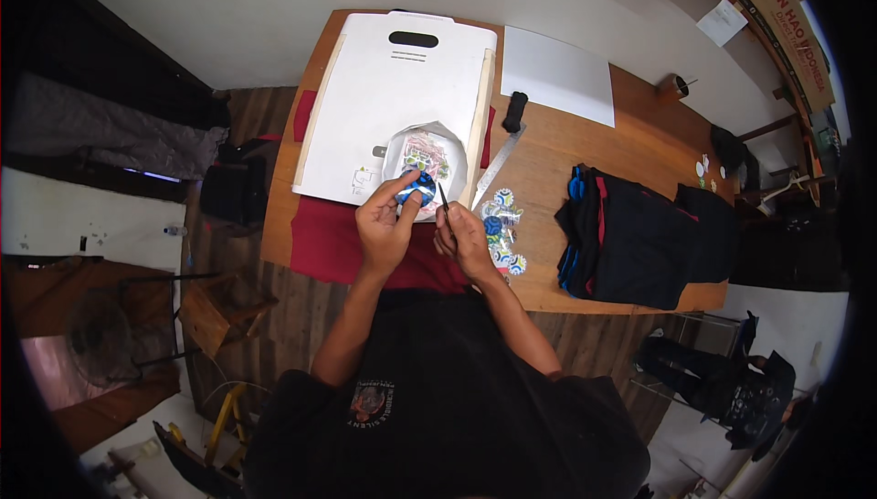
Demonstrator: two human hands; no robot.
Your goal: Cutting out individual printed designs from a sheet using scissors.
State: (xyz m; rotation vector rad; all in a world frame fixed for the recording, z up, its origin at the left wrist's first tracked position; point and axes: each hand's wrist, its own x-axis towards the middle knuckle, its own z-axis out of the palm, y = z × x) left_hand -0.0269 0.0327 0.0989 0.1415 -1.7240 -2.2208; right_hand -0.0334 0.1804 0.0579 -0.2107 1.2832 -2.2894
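Note:
A shiny blue round piece [417,190], like a sticker or transfer, is pinched between the thumb and fingers of my left hand [385,230]. To its right, my right hand [466,241] is closed around a slim dark pointed tool [444,196]; its exact kind is unclear. The tool's tip stands close to the blue piece's right edge. Beneath both hands sits a white container [395,154] with printed scraps in it, on the near part of a white board [411,88]. Several round blue, green and white stickers [501,230] lie on the table just right of my right hand.
Red cloth [338,243] shows under the board and hangs at the table's near edge. A metal ruler [498,166], a black bundle [515,112] and a white sheet [559,74] lie right of the board. Folded dark garments [644,239] are stacked farther right, with a cup [673,87] beyond.

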